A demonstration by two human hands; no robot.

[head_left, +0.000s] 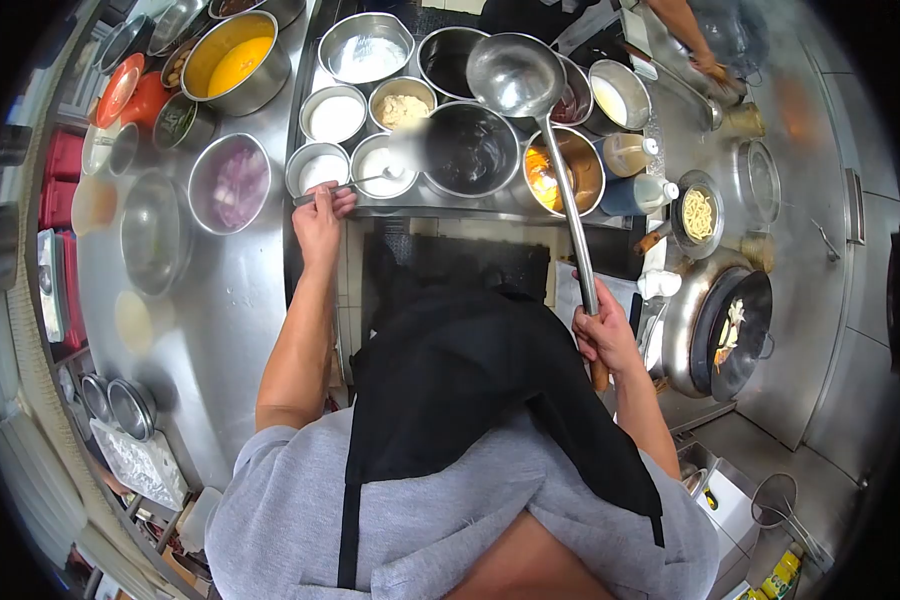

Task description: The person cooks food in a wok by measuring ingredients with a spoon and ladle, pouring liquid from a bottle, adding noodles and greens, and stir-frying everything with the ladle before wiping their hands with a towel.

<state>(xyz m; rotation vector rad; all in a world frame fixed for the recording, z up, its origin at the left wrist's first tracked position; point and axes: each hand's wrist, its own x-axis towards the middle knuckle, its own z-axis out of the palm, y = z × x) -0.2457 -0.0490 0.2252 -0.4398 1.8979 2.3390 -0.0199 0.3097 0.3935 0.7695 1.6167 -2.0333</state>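
Observation:
My left hand is closed around the handle of a small spoon. The spoon's bowl rests over or in the white contents of a small metal bowl. Just behind my left fingers is another metal bowl with white powder or grains. My right hand grips the lower handle of a long metal ladle, close to its wooden end. The ladle reaches up and away, its round cup above the bowls at the back. Beneath its shaft sits a metal pot with orange-red oily liquid.
On the right, a wok holds food pieces, and a strainer holds noodles. Bottles stand by the pots. To the left are a bowl of chopped onion-like pieces and a pot of yellow liquid. Another person's hand shows at top right.

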